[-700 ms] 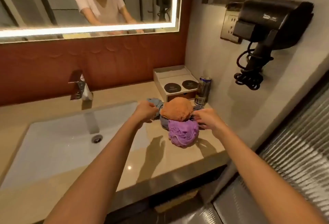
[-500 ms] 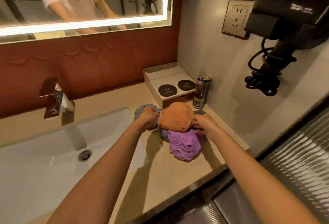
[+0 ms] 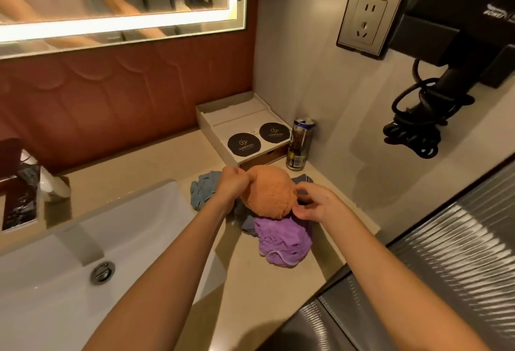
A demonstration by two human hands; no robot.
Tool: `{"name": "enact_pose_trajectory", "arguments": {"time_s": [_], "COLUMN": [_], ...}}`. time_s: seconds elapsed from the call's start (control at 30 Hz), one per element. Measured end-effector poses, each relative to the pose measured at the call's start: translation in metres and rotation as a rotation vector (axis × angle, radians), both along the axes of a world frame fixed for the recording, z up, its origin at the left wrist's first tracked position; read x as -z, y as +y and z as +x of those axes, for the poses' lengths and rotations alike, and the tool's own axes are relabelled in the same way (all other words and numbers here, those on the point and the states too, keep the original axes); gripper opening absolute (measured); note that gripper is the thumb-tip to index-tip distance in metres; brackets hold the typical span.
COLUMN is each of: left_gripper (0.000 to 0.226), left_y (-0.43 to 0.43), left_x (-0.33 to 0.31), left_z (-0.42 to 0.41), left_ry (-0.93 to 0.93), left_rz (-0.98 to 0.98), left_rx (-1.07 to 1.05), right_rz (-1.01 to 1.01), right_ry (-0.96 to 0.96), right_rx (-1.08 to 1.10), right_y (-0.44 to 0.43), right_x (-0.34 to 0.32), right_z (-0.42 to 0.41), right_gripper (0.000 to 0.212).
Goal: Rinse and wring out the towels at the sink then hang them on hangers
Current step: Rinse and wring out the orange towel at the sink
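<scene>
The left hand (image 3: pixel 232 183) and right hand (image 3: pixel 315 205) each pinch a side of the orange towel (image 3: pixel 267 194). It sits on a purple towel (image 3: pixel 281 242) and a blue towel (image 3: pixel 202 189) beside the sink (image 3: pixel 125 225). I think nothing is rinsed or hung yet.

I hold a plain orange towel (image 3: pixel 267 194). Under it, toward the front edge of the beige worktop (image 3: pixel 250 309), lies a lilac purple towel (image 3: pixel 281 239), with a slate grey towel (image 3: pixel 246 221) and a pale blue towel (image 3: pixel 202 189) on the side of the white sink (image 3: pixel 145 228). At the back right corner I see a white box (image 3: pixel 231 116) with two black coasters (image 3: pixel 243 144) and a dark, blue-topped can (image 3: pixel 301 144). The wall panel (image 3: pixel 111 105) is red-brown with embossed scallops, and the hair dryer (image 3: pixel 459 16) is black.
</scene>
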State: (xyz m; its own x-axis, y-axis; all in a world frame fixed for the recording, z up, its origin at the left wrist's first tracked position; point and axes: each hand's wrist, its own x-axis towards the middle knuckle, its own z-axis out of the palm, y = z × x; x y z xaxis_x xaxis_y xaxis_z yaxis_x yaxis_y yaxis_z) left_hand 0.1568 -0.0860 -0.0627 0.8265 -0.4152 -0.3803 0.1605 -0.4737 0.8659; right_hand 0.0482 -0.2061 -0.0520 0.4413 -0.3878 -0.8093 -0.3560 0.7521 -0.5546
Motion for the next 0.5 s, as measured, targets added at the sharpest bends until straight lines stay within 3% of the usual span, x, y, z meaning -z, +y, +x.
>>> {"name": "enact_pose_trajectory", "arguments": {"time_s": [0.13, 0.23, 0.37, 0.5], "left_gripper": [0.013, 0.013, 0.016, 0.017], "left_y": [0.003, 0.01, 0.029, 0.064], "left_x": [-0.024, -0.048, -0.072, -0.086], "left_z": [-0.008, -0.006, -0.007, -0.013], "left_ry": [-0.338, -0.513, -0.586, -0.576], "left_rz": [-0.138, -0.16, -0.074, -0.067], "left_rx": [-0.004, -0.065, -0.206, -0.299], "right_rz": [-0.098, -0.371, -0.623, -0.847], "right_ry": [0.003, -0.001, -0.166, -0.282], "right_rx": [-0.074, -0.104, -0.119, -0.29], "right_y": [-0.002, 0.0, 0.017, 0.047], "right_x": [-0.011, -0.031, -0.056, -0.073], "right_z": [0.0, 0.006, 0.011, 0.017], "right_gripper": [0.023, 0.018, 0.01, 0.004]}}
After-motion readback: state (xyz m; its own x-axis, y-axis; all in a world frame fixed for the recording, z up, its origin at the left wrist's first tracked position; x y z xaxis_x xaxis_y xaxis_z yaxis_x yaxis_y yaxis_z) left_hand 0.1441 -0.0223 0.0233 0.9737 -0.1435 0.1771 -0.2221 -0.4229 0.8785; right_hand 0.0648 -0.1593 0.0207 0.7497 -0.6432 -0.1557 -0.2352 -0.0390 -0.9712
